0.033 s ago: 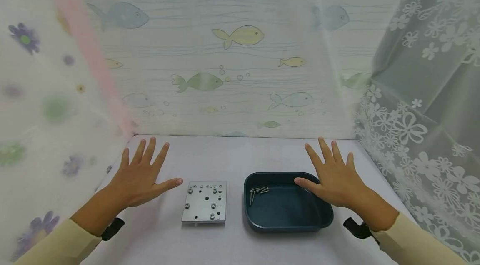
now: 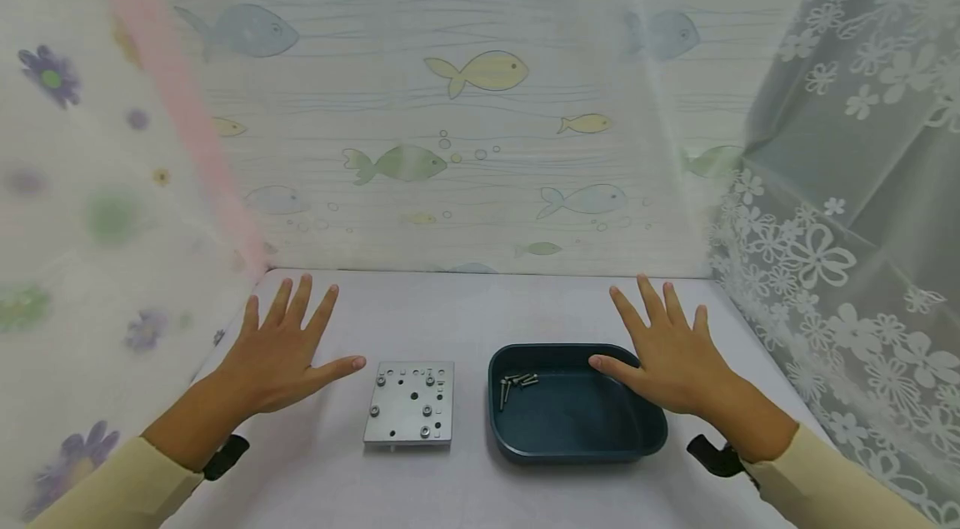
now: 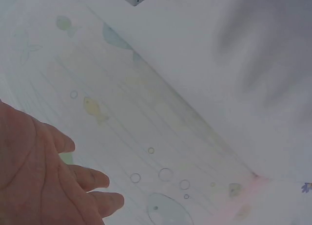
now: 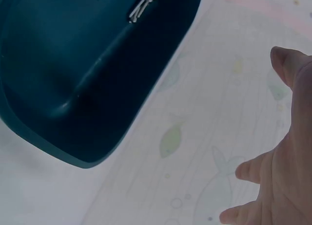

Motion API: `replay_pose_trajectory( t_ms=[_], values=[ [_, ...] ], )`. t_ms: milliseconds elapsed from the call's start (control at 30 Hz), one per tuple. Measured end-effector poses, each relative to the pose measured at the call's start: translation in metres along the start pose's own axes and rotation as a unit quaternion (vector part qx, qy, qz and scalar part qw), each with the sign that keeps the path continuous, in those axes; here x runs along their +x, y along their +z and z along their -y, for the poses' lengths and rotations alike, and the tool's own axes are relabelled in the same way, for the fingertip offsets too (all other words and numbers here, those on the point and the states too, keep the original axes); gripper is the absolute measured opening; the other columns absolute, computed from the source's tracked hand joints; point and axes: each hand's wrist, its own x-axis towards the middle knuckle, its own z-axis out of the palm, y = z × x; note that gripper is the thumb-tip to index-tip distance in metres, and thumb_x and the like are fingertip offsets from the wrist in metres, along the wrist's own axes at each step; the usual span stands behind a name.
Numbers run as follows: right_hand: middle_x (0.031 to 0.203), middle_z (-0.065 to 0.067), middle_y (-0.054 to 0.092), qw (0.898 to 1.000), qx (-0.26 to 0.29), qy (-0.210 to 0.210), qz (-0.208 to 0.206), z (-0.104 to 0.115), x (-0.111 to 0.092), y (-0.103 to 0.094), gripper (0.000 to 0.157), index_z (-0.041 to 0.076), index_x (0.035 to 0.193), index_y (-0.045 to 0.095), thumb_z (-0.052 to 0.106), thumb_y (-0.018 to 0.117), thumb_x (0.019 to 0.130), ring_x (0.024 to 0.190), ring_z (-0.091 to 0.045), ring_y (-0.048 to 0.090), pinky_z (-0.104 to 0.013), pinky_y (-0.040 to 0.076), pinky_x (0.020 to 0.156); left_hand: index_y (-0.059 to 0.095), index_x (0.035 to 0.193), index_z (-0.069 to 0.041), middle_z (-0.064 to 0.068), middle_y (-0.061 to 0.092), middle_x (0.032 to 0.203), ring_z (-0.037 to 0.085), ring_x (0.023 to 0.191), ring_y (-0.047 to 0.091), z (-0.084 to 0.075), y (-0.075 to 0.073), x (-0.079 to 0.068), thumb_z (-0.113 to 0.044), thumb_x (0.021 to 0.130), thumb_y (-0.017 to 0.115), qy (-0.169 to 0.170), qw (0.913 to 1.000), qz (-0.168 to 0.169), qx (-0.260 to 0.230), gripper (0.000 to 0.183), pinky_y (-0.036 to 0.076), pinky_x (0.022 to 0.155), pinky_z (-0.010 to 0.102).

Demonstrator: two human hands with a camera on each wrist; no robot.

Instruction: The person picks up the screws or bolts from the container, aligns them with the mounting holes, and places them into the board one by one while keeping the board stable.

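Note:
My left hand (image 2: pixel 273 362) is spread with straight fingers, left of a square metal plate (image 2: pixel 401 421) that has holes and several screws set in it. Nothing is in that hand; its palm (image 3: pixel 24 161) shows in the left wrist view. My right hand (image 2: pixel 675 358), fingers also spread and holding nothing, hovers at the right side of a dark teal tray (image 2: pixel 577 456). Its thumb overlaps the tray's far right rim in the head view. Inside the tray, toward its left end, lie several small loose screws (image 2: pixel 513 383), also partly seen in the right wrist view.
Plate and tray stand side by side on a white-covered table (image 2: pixel 420 312). A fish-print curtain (image 2: pixel 480 204) hangs at the back edge, a flowered cloth (image 2: pixel 82 262) on the left, and a sheer lace curtain (image 2: pixel 847 204) on the right. Each wrist wears a black strap (image 2: pixel 225 457).

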Motion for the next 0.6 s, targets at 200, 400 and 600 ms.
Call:
replay_pose_trajectory(
  t_ms=[200,400,600],
  values=[
    [0.171,-0.024,0.009,1.0,0.002,-0.004,-0.003,0.001,0.0,0.001,0.108,0.022,0.167,0.019,0.091,0.034,0.087,0.153,-0.058,0.012,-0.088,0.009,0.105,0.024,0.165,-0.008,0.032,0.015,0.167,0.057,0.152,0.015,0.001,0.001,0.0,-0.091,0.084,0.042,0.0,1.0,-0.002,0.001,0.118,0.004,0.113,0.082],
    [0.172,-0.022,0.009,1.0,0.02,-0.013,-0.003,0.001,0.001,0.003,0.105,0.022,0.167,0.02,0.089,0.037,0.088,0.154,-0.055,0.011,-0.086,0.008,0.108,0.026,0.164,-0.006,0.032,0.019,0.166,0.057,0.151,0.02,0.001,0.004,0.0,-0.09,0.085,0.043,0.004,1.0,-0.003,0.003,0.117,0.009,0.113,0.081],
    [0.169,-0.021,0.021,0.998,0.042,-0.044,-0.01,0.003,0.005,0.006,0.096,0.02,0.164,0.031,0.082,0.044,0.092,0.152,-0.052,0.023,-0.081,0.015,0.112,0.029,0.162,-0.002,0.03,0.031,0.163,0.052,0.145,0.037,0.001,0.014,0.001,-0.086,0.089,0.042,0.014,0.9997,-0.008,-0.016,0.111,0.024,0.115,0.074]
  ],
)
